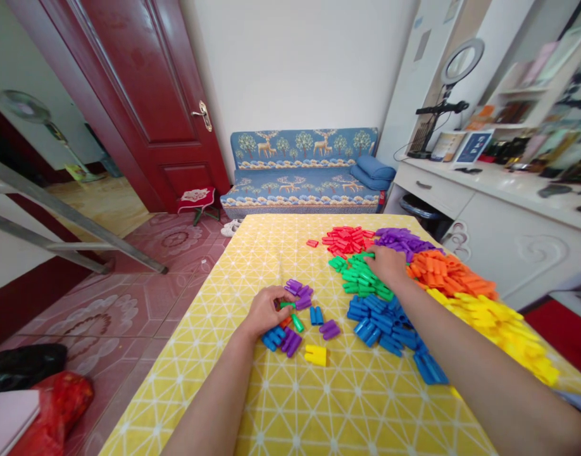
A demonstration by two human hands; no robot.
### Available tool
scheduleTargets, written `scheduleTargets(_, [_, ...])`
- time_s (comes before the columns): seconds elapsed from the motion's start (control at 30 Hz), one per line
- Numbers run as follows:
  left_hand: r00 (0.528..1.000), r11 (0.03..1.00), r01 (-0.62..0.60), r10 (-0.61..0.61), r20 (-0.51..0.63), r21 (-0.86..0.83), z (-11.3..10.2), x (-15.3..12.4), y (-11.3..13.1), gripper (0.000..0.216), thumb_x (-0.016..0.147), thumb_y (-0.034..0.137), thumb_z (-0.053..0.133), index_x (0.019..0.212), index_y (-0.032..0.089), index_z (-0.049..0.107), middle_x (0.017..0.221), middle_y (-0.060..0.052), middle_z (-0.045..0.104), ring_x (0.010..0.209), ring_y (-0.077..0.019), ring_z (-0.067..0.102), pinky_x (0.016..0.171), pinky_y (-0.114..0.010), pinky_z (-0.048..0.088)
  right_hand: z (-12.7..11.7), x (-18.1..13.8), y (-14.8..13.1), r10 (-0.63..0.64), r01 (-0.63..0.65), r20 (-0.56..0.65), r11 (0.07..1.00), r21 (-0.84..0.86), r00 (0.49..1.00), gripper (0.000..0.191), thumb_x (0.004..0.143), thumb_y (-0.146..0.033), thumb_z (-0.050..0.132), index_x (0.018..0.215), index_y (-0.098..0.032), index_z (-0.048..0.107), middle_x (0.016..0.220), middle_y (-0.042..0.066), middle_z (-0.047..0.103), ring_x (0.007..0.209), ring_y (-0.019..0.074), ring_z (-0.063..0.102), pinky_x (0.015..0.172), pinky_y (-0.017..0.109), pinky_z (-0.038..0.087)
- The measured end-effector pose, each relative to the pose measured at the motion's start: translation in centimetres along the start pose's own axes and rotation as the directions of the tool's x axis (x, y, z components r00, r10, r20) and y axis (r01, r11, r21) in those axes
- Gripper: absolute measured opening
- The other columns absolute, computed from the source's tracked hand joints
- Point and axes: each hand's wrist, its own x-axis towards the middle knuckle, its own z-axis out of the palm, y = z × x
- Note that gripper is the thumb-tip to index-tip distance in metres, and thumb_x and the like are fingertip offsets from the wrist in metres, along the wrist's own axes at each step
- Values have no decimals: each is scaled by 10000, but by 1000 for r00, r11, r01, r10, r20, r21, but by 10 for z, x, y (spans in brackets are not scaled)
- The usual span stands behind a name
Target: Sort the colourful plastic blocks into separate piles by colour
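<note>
My left hand (266, 310) rests on the yellow tablecloth (271, 392), fingers curled around a green piece (287, 304) among a small cluster of purple, blue and green pieces (295, 326). My right hand (388, 263) lies palm down on the green pile (361, 275), fingers bent over the pieces; what it grips is hidden. Sorted piles lie around it: red (347, 239), purple (402, 239), orange (442, 272), yellow (504, 323), blue (390, 323). A yellow piece (316, 354) lies alone near the small cluster.
A blue patterned sofa (304, 171) stands beyond the table's far edge. A white desk (499, 215) with a ring light (461, 63) is at the right. A red door (143, 101) is at the left, metal bars (57, 221) over tiled floor, a red bag (62, 405).
</note>
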Motion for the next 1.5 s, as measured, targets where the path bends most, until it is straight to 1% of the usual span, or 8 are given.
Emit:
scheduleTargets(0.2, [1000,1000,-20,20,-1,-5,0,1,-3,166,711,191,666,863,198,731,842,-27,712,752,-163,624,712,-261,468,-3,-9,-7,-14,11,-63,998,-60,998,296,859,-393,571,977,-185,744,1076,158,656,1057,335,543,863,457,377])
scheduleTargets(0.33, [1000,999,-14,14,7,-35,0,1,-3,174,721,196,659,880,199,729,860,-33,714,767,-170,631,717,-268,476,2,-27,-37,-197,228,-223,966,122,955,207,777,-297,678,955,-207,735,1137,119,635,1080,302,526,913,457,384])
scheduleTargets(0.43, [1000,999,-14,14,6,-41,0,1,-2,156,713,181,657,856,195,719,844,-31,703,765,-170,623,725,-272,474,12,-48,-72,-457,479,-155,787,390,876,318,666,-201,751,981,-241,719,1093,68,662,1029,249,579,900,393,437])
scheduleTargets(0.53, [998,995,-22,17,-54,-97,0,0,1,186,717,161,633,897,181,673,860,-34,659,741,-153,593,700,-261,479,25,-72,-104,-646,563,-82,587,582,759,625,537,-178,814,1136,-278,663,1135,46,654,1047,240,592,909,368,453])
scheduleTargets(0.63, [985,981,-59,26,-172,-187,1,-1,4,319,724,136,600,1040,178,595,1083,-69,590,848,-154,583,771,-272,501,34,-89,-122,-685,576,-60,559,597,726,799,546,-120,775,1295,-288,553,1328,78,550,1189,263,517,975,395,414])
scheduleTargets(0.9, [991,981,-98,81,-104,-168,1,-1,0,631,673,78,574,1287,215,536,1314,-79,545,1101,-212,569,1026,-374,428,47,-110,-136,-503,472,-127,653,593,855,439,709,-56,569,1105,-230,648,1037,71,620,986,222,541,882,374,443])
scheduleTargets(1.3, [999,999,-45,45,-11,-28,-1,1,2,452,687,172,645,1133,239,682,1070,-53,690,997,-223,617,938,-343,462,56,-134,-135,-200,156,-108,241,958,974,386,658,-180,679,1034,-214,600,1161,71,564,1046,207,589,809,336,551])
scheduleTargets(1.5, [999,998,31,-33,-37,-53,1,0,3,321,677,182,656,994,186,706,937,-49,703,867,-203,636,835,-310,496,59,-136,-136,-144,207,-163,379,902,976,454,679,-162,617,1128,-207,568,1153,85,606,1065,225,594,904,410,518])
